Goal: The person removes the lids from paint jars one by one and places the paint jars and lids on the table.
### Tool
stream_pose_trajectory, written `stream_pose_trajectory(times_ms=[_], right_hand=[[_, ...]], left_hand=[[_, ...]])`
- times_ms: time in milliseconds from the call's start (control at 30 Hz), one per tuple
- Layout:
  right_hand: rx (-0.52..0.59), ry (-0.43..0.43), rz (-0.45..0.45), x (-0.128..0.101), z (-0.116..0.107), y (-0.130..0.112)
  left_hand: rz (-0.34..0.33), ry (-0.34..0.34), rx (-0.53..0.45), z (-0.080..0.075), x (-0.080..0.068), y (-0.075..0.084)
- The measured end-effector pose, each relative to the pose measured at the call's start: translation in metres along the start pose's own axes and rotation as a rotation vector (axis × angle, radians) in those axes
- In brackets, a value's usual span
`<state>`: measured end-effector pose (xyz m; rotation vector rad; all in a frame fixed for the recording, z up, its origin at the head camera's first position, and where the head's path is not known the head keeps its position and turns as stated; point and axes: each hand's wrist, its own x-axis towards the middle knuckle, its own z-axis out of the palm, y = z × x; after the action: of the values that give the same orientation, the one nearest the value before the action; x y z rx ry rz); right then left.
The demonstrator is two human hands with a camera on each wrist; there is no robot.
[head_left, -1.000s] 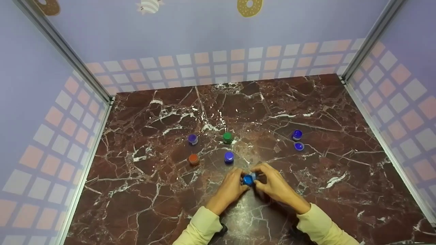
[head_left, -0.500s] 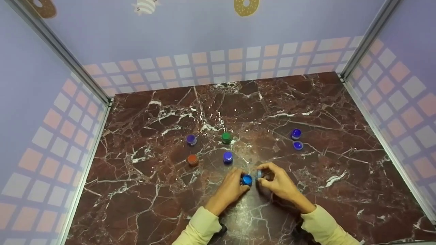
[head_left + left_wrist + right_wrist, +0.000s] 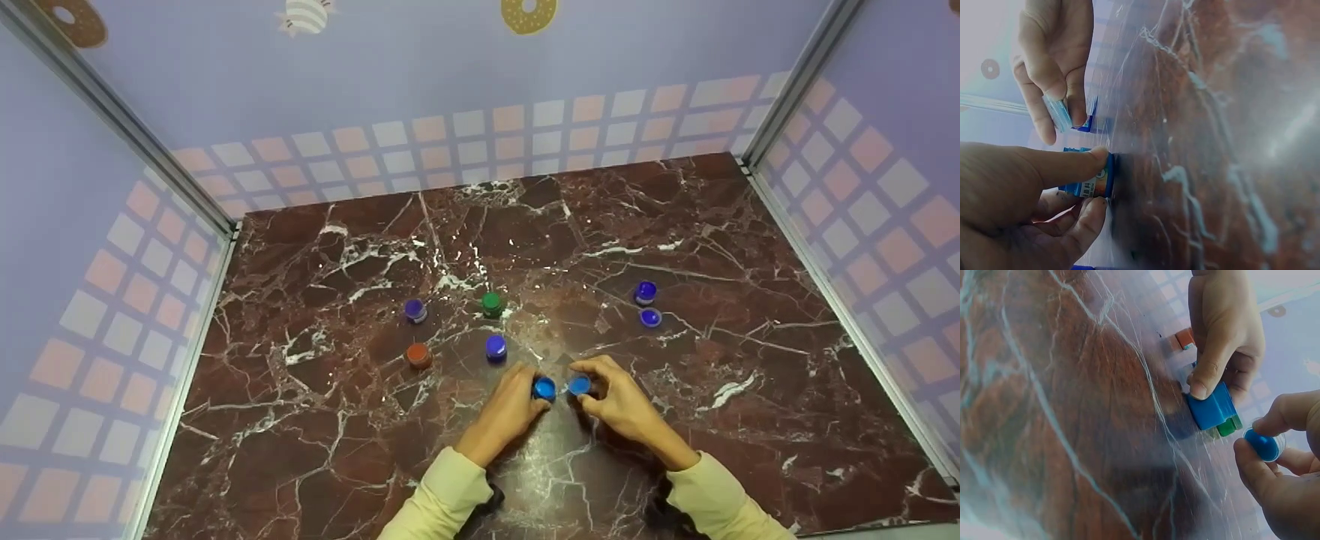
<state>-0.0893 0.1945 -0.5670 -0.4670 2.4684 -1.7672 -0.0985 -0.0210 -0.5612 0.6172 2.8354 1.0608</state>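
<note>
My left hand (image 3: 511,403) grips a small uncapped jar of light blue paint (image 3: 544,388) between thumb and fingers, low over the tabletop. A printed label shows on the jar's side in the left wrist view. Just to the right, my right hand (image 3: 621,399) pinches a round clear-edged lid (image 3: 580,385) between thumb and fingers. In the right wrist view blue colour fills the face of the lid (image 3: 1264,445). A narrow gap separates lid and jar. Ahead of my left hand stands a capped blue-violet paint jar (image 3: 496,349).
Farther left are an orange-red jar (image 3: 419,355), a purple jar (image 3: 415,310) and a green jar (image 3: 491,304), all capped. At the right an open dark blue jar (image 3: 645,292) stands beside its lid (image 3: 650,318). Patterned panels (image 3: 375,90) enclose the marble table (image 3: 300,450).
My right hand has drawn the lid away from the jar to the right and turned its flat face upward. My left hand keeps its hold on the jar, nearly in place.
</note>
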Motion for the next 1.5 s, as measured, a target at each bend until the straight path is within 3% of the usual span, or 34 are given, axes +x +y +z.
stream_pose_trajectory(times_ms=[267, 467, 767, 1067, 1267, 1500], right_hand=[[-0.093, 0.013, 0.000, -0.003, -0.007, 0.002], [-0.162, 0.056, -0.056, -0.005, -0.008, 0.003], [-0.209, 0.078, -0.125, -0.008, -0.012, 0.005], [-0.203, 0.069, -0.066, -0.008, -0.020, 0.006], [-0.246, 0.054, -0.085, -0.009, -0.026, 0.006], [-0.280, 0.103, -0.052, -0.009, -0.031, 0.007]], left_hand=[[-0.022, -0.010, 0.036, 0.005, 0.013, 0.005], [-0.016, -0.013, 0.057, 0.008, 0.021, 0.008], [-0.060, -0.025, 0.003, 0.011, 0.037, 0.014], [-0.065, -0.010, 0.017, 0.017, 0.056, 0.019], [-0.082, 0.004, -0.009, 0.022, 0.072, 0.022], [-0.096, -0.001, -0.026, 0.027, 0.090, 0.026]])
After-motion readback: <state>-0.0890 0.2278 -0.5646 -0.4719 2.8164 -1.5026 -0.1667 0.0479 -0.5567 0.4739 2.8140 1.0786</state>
